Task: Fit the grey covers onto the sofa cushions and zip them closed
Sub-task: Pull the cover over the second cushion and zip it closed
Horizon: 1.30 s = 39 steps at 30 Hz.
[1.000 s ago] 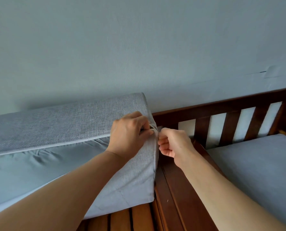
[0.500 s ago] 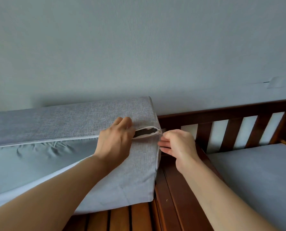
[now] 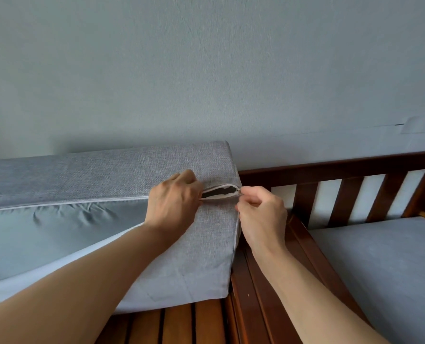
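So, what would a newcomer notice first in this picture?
Two hands meet at the corner of the grey cover in the middle: the left hand holds the fabric beside a small open gap in the zipper, and the right hand pinches at its end. The wooden sofa frame stands behind, on the right.

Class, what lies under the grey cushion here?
Brown wooden slats of the sofa frame show below the cushion. How far they run beneath it is hidden by the cushion itself.

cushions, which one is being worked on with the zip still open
The propped-up cushion on the left: both hands at its gaping zip. The cushion on the right lies flat, untouched.
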### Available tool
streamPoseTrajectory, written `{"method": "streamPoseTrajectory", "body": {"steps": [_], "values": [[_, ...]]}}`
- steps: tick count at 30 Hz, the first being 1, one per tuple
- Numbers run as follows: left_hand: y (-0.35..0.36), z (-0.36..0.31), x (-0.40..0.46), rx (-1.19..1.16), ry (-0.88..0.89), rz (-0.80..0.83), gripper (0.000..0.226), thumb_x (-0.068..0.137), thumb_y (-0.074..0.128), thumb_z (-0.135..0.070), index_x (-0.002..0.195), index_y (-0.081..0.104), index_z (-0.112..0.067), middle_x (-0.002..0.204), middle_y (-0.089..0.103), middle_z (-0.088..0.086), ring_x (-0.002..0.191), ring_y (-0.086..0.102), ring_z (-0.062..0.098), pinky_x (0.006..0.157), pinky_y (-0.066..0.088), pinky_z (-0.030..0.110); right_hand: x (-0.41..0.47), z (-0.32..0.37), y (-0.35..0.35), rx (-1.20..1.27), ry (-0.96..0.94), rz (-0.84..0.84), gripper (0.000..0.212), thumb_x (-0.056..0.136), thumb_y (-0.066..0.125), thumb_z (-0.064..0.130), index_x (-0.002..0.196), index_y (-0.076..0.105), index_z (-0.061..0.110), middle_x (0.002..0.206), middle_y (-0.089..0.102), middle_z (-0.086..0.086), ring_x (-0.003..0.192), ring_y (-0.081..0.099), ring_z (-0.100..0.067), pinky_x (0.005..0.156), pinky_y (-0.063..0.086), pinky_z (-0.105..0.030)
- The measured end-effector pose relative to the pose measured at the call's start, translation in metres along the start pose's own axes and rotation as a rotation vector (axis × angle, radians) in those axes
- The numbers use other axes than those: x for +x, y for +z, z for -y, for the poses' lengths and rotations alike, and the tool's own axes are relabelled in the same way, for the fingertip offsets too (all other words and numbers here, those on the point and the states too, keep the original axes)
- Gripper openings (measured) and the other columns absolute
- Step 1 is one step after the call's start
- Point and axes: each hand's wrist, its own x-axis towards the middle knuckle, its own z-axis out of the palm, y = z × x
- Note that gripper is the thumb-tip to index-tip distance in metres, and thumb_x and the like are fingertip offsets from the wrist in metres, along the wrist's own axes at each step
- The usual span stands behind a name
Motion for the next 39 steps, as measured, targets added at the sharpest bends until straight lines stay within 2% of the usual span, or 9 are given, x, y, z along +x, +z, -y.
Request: {"method": "streamPoseTrajectory", "body": {"steps": [5,10,16,20,22,24,27,32,39], "values": [[0.002,0.001,0.001,-0.003,-0.011,-0.012,0.029,0.055,0.087,-0.013,0.058,0.058,-0.015,0.067,0.056,0.000,0.055,0.059,0.026,0.037,0.040,0.027,0.002,0.008,0.007,0.032,0.032,0.027,0.032,0.074,0.053,-0.007,0.086,0.070,0.017,0.076,0.065,0.002,0.079,0.065,-0.018,0.080,0.054,-0.042],[0.001,0.007,-0.006,0.006,0.003,-0.037,0.025,0.054,0.083,-0.012,0.060,0.059,-0.015,0.079,0.058,0.000,0.070,0.059,0.024,0.042,0.028,0.023,-0.006,0.013,0.024,-0.020,0.000,0.122,0.035,0.076,0.047,-0.009,0.094,0.068,0.013,0.079,0.059,0.006,0.085,0.063,-0.020,0.083,0.053,-0.038],[-0.013,0.068,-0.053,0.158,0.020,-0.005,0.007,0.050,0.063,-0.015,0.057,0.060,-0.016,0.107,0.060,0.008,0.095,0.045,0.027,0.073,0.039,0.039,-0.016,0.009,0.046,-0.027,0.000,0.148,0.038,0.071,0.050,-0.006,0.080,0.059,0.030,0.088,0.055,-0.001,0.079,0.061,-0.024,0.074,0.052,-0.038],[-0.032,0.119,-0.082,0.257,-0.069,0.010,0.005,0.054,0.059,-0.015,0.055,0.064,-0.015,0.111,0.061,0.009,0.101,0.044,0.027,0.086,0.035,0.053,-0.022,0.017,0.057,-0.008,0.053,0.201,0.032,0.074,0.053,-0.007,0.089,0.060,0.021,0.072,0.044,0.004,0.060,0.048,-0.013,0.049,0.041,-0.023],[-0.038,0.140,-0.089,0.254,-0.070,-0.017,0.010,0.060,0.057,-0.014,0.056,0.066,-0.016,0.102,0.065,0.007,0.096,0.052,0.027,0.087,0.037,0.055,-0.027,0.023,0.067,0.007,0.067,0.212,0.030,0.075,0.055,-0.007,0.094,0.060,0.016,0.070,0.041,0.002,0.056,0.044,-0.011,0.046,0.036,-0.019],[-0.039,0.151,-0.088,0.238,-0.027,-0.052,0.022,0.068,0.048,-0.019,0.058,0.068,-0.017,0.091,0.066,0.004,0.082,0.062,0.027,0.086,0.040,0.048,-0.038,0.030,0.084,0.024,0.083,0.237,0.029,0.075,0.056,-0.006,0.094,0.060,0.016,0.066,0.043,0.003,0.053,0.044,-0.010,0.045,0.036,-0.016],[-0.039,0.157,-0.087,0.159,-0.006,-0.098,0.029,0.069,0.042,-0.024,0.058,0.068,-0.019,0.082,0.065,0.002,0.072,0.063,0.025,0.084,0.031,0.038,-0.060,0.044,0.121,0.074,0.104,0.299,0.028,0.074,0.057,-0.008,0.093,0.061,0.013,0.054,0.042,0.005,0.044,0.042,-0.005,0.046,0.035,-0.019],[-0.048,0.192,-0.106,0.169,0.043,-0.042,0.018,0.060,0.046,-0.018,0.057,0.064,-0.016,0.089,0.062,0.003,0.079,0.059,0.026,0.085,0.039,0.046,-0.099,0.065,0.187,0.145,0.128,0.351,0.030,0.073,0.056,-0.011,0.092,0.060,0.010,0.047,0.039,0.007,0.038,0.037,-0.006,0.041,0.034,-0.017],[-0.083,0.293,-0.166,0.229,-0.117,0.005,0.009,0.049,0.057,-0.018,0.053,0.065,-0.015,0.095,0.061,0.004,0.091,0.043,0.023,0.085,0.032,0.048,-0.143,0.093,0.263,0.181,0.154,0.434,0.030,0.073,0.056,-0.013,0.087,0.060,0.013,0.049,0.037,0.004,0.043,0.035,-0.011,0.041,0.032,-0.016]]}}
